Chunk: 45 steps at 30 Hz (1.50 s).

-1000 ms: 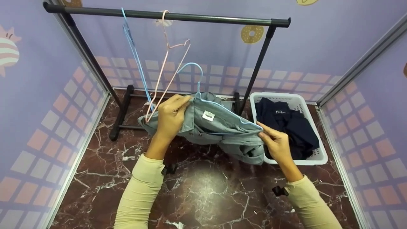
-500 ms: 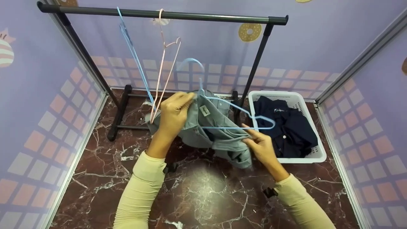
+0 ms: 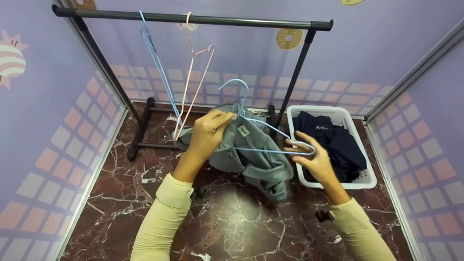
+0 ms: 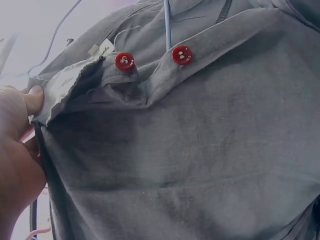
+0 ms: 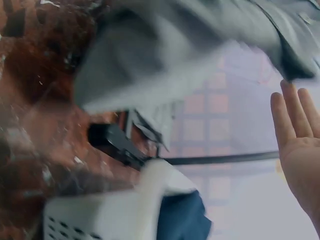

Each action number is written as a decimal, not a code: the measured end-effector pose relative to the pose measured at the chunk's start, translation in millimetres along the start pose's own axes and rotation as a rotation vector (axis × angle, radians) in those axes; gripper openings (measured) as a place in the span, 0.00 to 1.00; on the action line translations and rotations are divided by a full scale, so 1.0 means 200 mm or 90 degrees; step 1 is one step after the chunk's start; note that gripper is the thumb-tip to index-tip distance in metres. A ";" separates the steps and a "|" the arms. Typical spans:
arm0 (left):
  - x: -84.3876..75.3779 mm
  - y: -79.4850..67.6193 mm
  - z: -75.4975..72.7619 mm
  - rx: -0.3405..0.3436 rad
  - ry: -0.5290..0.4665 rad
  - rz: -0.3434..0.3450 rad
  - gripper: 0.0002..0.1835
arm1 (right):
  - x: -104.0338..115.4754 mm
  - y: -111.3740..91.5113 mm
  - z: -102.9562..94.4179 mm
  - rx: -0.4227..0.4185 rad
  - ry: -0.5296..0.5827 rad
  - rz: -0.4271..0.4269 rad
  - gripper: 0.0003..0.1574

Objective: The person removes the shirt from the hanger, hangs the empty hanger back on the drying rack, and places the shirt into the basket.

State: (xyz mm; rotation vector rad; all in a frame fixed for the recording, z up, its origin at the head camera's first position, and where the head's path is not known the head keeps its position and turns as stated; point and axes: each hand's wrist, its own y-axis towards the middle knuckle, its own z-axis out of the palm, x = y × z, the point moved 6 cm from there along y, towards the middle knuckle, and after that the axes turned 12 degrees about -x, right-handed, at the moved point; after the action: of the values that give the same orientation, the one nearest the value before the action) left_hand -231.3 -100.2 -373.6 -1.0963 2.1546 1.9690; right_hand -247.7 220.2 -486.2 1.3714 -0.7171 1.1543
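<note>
My left hand (image 3: 210,132) pinches the upper edge of a grey-green shirt (image 3: 226,161) beside a blue hanger's neck. In the left wrist view, thumb and fingers grip the shirt's edge, left of two red buttons (image 4: 125,61). The blue hanger (image 3: 268,125) is partly inside the shirt, its left part hidden by cloth; its hook points up and its right end sticks out. My right hand (image 3: 315,159) is spread around that bare right end, thumb below and fingers above. Straight fingers (image 5: 295,112) show in the right wrist view. A label (image 3: 243,131) shows inside the shirt.
A black clothes rack (image 3: 250,22) stands behind, with a blue hanger (image 3: 159,69) and a pink hanger (image 3: 187,79) on its bar. At the right, a white basket (image 3: 369,181) holds dark navy clothes (image 3: 333,145). Patterned walls enclose the marbled floor (image 3: 235,232).
The shirt's right side has come off the hanger's right end and sagged down. My right hand let go of the cloth and moved to the bare hanger end. My left hand keeps its pinch.
</note>
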 end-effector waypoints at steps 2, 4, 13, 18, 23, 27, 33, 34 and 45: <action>-0.01 -0.02 0.01 0.007 0.016 0.008 0.08 | 0.05 0.00 -0.02 0.009 -0.012 -0.017 0.44; -0.02 -0.03 0.03 0.014 0.029 0.015 0.09 | 0.11 0.02 -0.03 0.021 -0.071 -0.044 0.43; -0.06 -0.03 0.11 0.015 0.043 0.025 0.09 | 0.32 0.10 0.16 0.193 -0.658 -0.226 0.31; -0.06 -0.02 0.14 0.012 0.045 0.023 0.09 | 0.33 0.11 0.21 0.216 -0.749 -0.241 0.29; -0.07 -0.02 0.15 0.014 0.044 0.029 0.09 | 0.31 0.10 0.21 0.241 -0.749 -0.210 0.37; -0.08 0.00 0.14 0.015 0.038 0.036 0.09 | 0.31 0.10 0.21 0.246 -0.744 -0.210 0.35; -0.07 -0.01 0.13 0.039 0.035 0.022 0.10 | 0.35 0.10 0.19 0.217 -0.757 -0.294 0.30; -0.06 -0.02 0.13 0.043 0.035 0.018 0.10 | 0.35 0.10 0.18 0.211 -0.760 -0.308 0.30; 0.07 -0.17 0.11 0.070 0.035 -0.037 0.12 | 0.34 0.08 0.04 0.190 -0.784 -0.334 0.30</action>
State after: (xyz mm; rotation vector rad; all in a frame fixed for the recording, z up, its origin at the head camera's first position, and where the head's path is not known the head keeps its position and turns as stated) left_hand -235.2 -85.4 -413.7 -1.1947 2.2021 1.7932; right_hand -237.9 223.6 -417.3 2.3409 -0.9280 -0.1266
